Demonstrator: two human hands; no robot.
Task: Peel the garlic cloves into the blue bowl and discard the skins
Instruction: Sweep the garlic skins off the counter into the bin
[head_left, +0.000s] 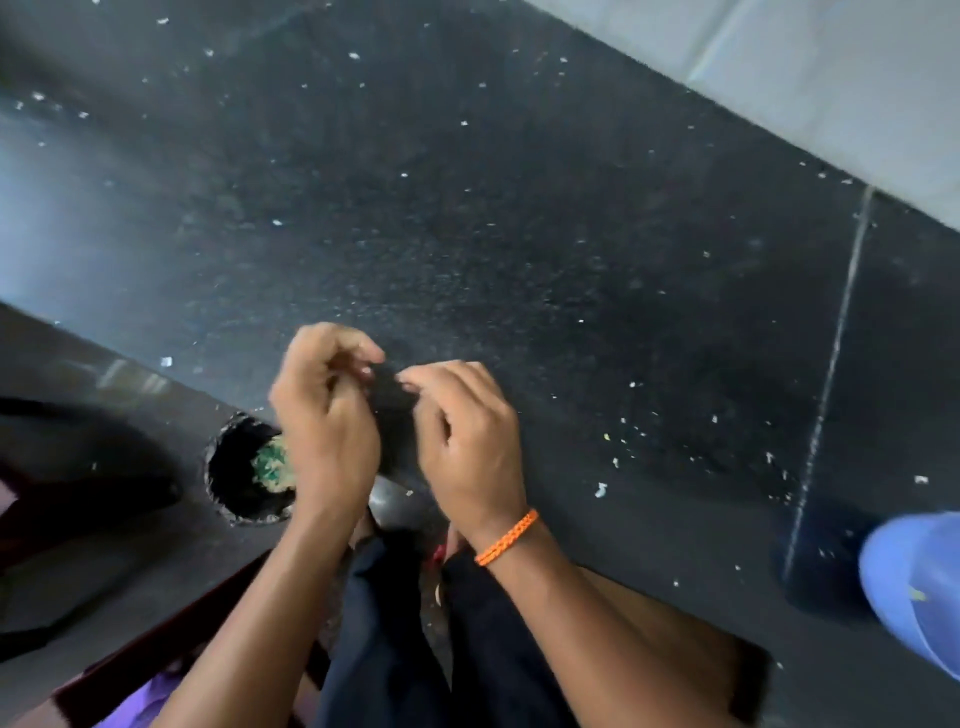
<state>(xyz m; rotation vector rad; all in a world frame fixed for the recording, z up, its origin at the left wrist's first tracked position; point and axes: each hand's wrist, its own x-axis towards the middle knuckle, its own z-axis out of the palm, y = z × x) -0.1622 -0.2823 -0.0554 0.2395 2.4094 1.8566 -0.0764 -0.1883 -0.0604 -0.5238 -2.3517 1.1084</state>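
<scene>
Head view. We see the left hand (324, 415) and the right hand (467, 436) raised together over a dark speckled countertop (519, 234), fingers curled inward, thumb and forefinger tips of each hand drawn close and nearly meeting the other hand's. We cannot tell what lies between the fingertips: the spot is blurred and too small to show a garlic clove or skin. The right wrist carries an orange braided band (506, 538). The blue bowl (914, 587) sits at the right edge of view, well apart from both hands and partly cut off by the frame. Pale flecks (601, 489) are scattered across the counter. A round hole (244, 467) in the counter, just left of the left hand, shows something green inside. We find no legible writing or labels.
</scene>
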